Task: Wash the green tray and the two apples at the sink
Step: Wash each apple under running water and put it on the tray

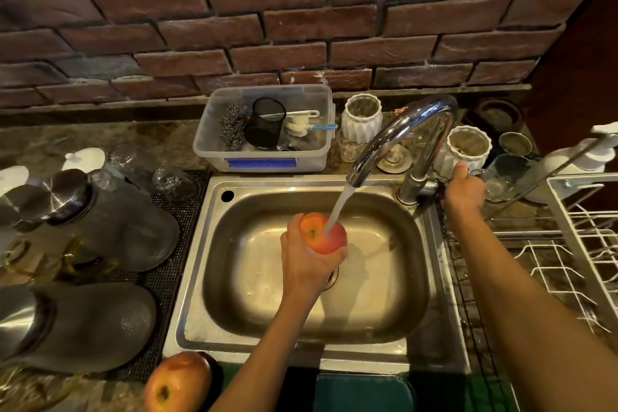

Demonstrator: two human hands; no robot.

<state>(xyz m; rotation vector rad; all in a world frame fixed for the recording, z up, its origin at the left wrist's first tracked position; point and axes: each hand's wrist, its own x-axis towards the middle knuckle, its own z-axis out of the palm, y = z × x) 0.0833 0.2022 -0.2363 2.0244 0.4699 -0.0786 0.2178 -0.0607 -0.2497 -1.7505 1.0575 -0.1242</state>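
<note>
Water (337,207) runs from the faucet (404,130) and lands on the apple (322,234) that we hold over the middle of the sink (254,278), so we judge the first apple to be mid-rinse. The second apple (177,381) sits at the near edge of the counter, just beside the sink's front left corner, touching or resting on what looks like the green tray (364,391); we cannot tell which. Only a dark green strip of that tray shows at the bottom of the view, partly behind our forearm, and whether it has been washed we cannot say. As far as we can judge, one apple is under way, and the other apple and possibly the tray are left.

Our left hand (307,264) reaches in from below with the palm turned up and toward the stream, fingers and thumb wrapped round the lower half of the apple in a cupping grip, the fruit's top left bare to the water. Our right hand (463,187) stretches out to the faucet's base at the sink's back right corner, fingers curled closed round the tap handle (434,186), thumb raised. Our right forearm crosses above the sink's right rim, near the white dish rack (575,244).
</note>
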